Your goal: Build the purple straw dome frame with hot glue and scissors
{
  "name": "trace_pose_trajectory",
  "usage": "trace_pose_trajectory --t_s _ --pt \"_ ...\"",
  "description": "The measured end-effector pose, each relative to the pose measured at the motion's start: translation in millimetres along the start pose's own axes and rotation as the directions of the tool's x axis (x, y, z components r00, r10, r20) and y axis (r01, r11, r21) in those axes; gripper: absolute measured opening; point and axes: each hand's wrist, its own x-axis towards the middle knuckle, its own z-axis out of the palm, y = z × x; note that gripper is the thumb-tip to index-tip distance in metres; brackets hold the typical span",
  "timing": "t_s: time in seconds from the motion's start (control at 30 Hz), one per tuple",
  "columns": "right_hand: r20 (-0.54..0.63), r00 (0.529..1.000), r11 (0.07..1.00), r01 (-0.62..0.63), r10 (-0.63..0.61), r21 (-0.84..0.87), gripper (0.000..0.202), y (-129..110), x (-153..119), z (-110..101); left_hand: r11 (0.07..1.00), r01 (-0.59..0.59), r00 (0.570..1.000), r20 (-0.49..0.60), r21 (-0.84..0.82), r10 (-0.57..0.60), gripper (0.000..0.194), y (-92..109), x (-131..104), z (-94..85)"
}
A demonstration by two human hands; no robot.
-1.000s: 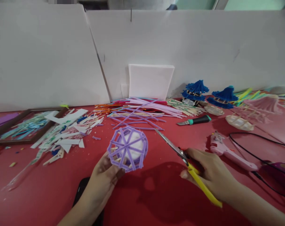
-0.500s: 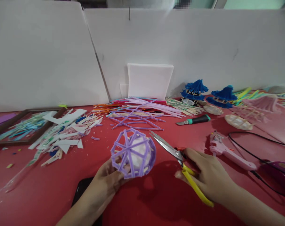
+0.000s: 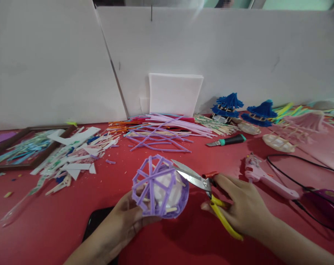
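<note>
A round frame of purple pipe cleaners (image 3: 152,180), crossed like spokes, is held up over the table with its spoked side facing me. Whitish material and pale sticks show inside it. My left hand (image 3: 131,215) grips it from the lower left, the fingers partly hidden behind it. In my right hand (image 3: 235,200) is a pair of scissors (image 3: 194,177) with yellow and red handles. The blades are parted a little, their tips at the frame's upper right edge; whether they touch it I cannot tell.
Purple pipe cleaners (image 3: 161,140) lie behind the frame. A utility knife (image 3: 227,140) and a pink glue gun (image 3: 269,180) with its black cable lie right. Paper scraps (image 3: 78,165) are heaped left; a black phone (image 3: 96,221) lies under my left forearm. Blue-roofed models (image 3: 227,105) stand back right.
The purple frame has turned and come slightly lower and to the right. My right hand has moved the scissors left, bringing the blade tips to the frame's edge.
</note>
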Motion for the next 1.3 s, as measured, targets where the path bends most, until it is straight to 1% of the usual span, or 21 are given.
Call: trace_pose_trajectory --t_s 0.2,0.33,0.43,0.57,0.67,0.8,0.9,0.97,1.07,1.13,1.23,1.3 --pt "-0.008 1.0 0.999 -0.012 0.012 -0.031 0.034 0 2 -1 0.999 0.028 0.999 0.014 0.046 -0.029 0.05 1 -2 1.7" --pt "-0.013 1.0 0.999 -0.015 0.015 -0.049 0.033 1 2 1 0.999 0.037 0.999 0.025 0.024 -0.038 0.045 0 -1 5.5" --pt "-0.016 1.0 0.998 -0.008 0.007 -0.064 0.032 1 1 1 0.999 0.04 0.999 0.031 0.013 -0.041 0.046 0 0 6.9" --pt "-0.053 0.998 0.995 0.022 -0.028 -0.1 0.032 2 1 1 0.999 0.05 0.998 0.031 0.008 -0.051 0.043 0 -1 6.9" --pt "-0.079 0.995 0.989 0.047 -0.058 -0.139 0.033 2 1 1 0.997 0.056 0.998 0.038 0.055 -0.058 0.04 -3 -2 6.0" --pt "-0.111 0.989 0.979 0.077 -0.099 -0.189 0.035 2 1 0 0.984 0.009 0.997 0.069 0.179 -0.022 0.037 -8 -4 4.4" --pt "-0.114 0.987 0.978 0.088 -0.111 -0.192 0.033 2 1 -1 0.975 -0.016 0.995 0.098 0.223 -0.006 0.04 -8 -4 3.2" --pt "-0.109 0.987 0.979 0.094 -0.115 -0.18 0.031 1 0 -2 0.969 0.0 0.994 0.107 0.248 -0.028 0.042 -6 -4 1.8" --pt "-0.107 0.988 0.984 0.097 -0.114 -0.153 0.031 0 -1 -1 0.953 0.075 0.985 0.126 0.294 -0.117 0.04 -2 -3 -1.8" --pt "-0.094 0.99 0.988 0.098 -0.109 -0.117 0.033 0 -3 -1 0.947 0.098 0.98 0.137 0.305 -0.145 0.04 -2 -3 -4.1" --pt "-0.068 0.995 0.997 0.071 -0.073 -0.036 0.037 1 -4 1 0.95 0.056 0.987 0.127 0.307 -0.099 0.043 -5 -2 -6.2" --pt "-0.04 0.999 1.0 0.028 -0.027 0.012 0.037 2 -4 1 0.961 -0.02 0.997 0.08 0.276 -0.002 0.045 -8 1 -6.9"
